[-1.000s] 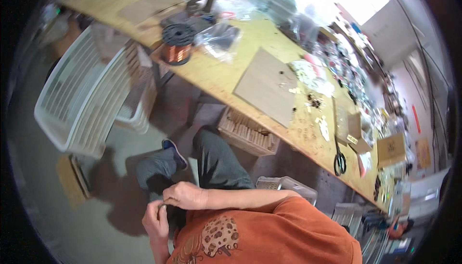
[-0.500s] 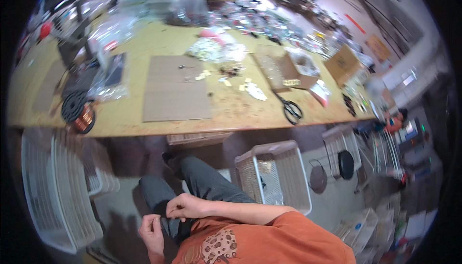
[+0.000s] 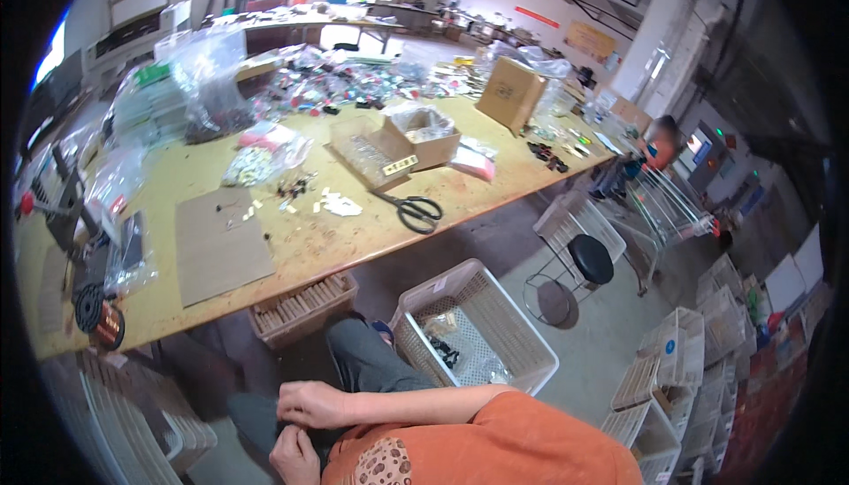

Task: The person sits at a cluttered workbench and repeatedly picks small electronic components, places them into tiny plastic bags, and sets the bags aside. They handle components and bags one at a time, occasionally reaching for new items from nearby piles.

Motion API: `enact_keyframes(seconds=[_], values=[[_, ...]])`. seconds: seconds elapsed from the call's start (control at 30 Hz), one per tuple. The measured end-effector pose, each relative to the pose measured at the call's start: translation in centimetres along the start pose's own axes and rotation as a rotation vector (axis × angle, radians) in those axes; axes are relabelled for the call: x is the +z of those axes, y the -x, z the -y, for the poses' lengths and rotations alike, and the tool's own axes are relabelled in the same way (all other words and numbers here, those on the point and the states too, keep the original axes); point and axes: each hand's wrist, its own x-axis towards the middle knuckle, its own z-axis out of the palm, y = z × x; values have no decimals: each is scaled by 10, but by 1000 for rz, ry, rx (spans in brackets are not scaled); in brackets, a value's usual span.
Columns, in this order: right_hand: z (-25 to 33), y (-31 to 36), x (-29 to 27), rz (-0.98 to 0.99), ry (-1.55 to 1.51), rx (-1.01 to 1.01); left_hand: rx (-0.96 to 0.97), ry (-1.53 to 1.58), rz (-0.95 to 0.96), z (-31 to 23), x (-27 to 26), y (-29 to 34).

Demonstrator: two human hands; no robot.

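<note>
Over my lap, my right hand (image 3: 314,404) is closed, its fingertips curled down in a pinch. Just below it and close by is my left hand (image 3: 294,457), also closed with thumb and fingers pressed together. Whatever lies between the fingers, if anything, is too small or hidden to make out. The nearest things on the yellow table (image 3: 311,253) are a flat cardboard sheet (image 3: 221,251) with small dark parts on it, black-handled scissors (image 3: 416,213), and scattered small white pieces (image 3: 340,203).
A white plastic crate (image 3: 528,357) with a few parts stands on the floor at right; a filled basket (image 3: 305,308) sits under the table edge. Beyond are a black stool (image 3: 591,259), an open carton (image 3: 426,147), a copper wire spool (image 3: 99,317) and a seated person (image 3: 659,145).
The view has swung up and to the right, showing more of the room. Both hands stay together over my lap, still pinched, with the right hand a little nearer the left.
</note>
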Motion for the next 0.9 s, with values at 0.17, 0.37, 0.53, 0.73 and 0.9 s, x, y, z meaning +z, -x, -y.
enact_keyframes(seconds=[0.17,0.37,0.53,0.73,0.9], values=[[-20,31,-2,-59,7,229,46,-207,165,-26,-12,-14],[-14,43,-34,121,-833,818,245,-225,163,-34,-6,-40],[-19,48,-33,149,-1067,887,324,-175,198,-38,-3,-54],[-20,55,-28,109,-962,831,272,-156,189,-36,-1,-55],[-23,66,-35,74,-915,825,233,-178,178,-39,5,-52]])
